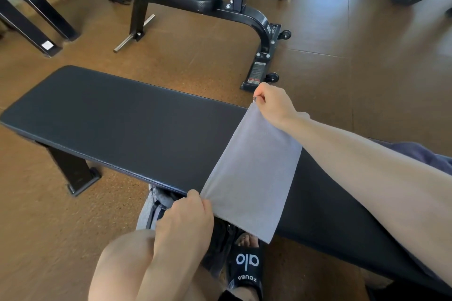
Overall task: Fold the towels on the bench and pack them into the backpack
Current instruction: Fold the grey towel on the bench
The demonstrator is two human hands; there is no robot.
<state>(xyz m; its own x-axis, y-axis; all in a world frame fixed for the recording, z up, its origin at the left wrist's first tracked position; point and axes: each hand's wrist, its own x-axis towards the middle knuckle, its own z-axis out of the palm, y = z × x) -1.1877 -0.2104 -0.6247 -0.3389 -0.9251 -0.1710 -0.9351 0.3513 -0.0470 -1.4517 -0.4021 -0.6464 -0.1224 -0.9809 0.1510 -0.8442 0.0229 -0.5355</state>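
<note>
- Head view: left hand [186,215] pinches the grey towel's [252,171] near corner, right hand [271,102] pinches its far corner; both grips clamped on cloth.
- Towel lies across the black desk [117,117], near edge overhanging.
- Folding seems in hand; next, bring edges together evenly.
- Grey backpack [152,208] sits below the desk; contents hidden.

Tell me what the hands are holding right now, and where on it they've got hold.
Both hold the grey towel: the right hand pinches its far corner, the left hand pinches its near edge by the bench front.
</note>
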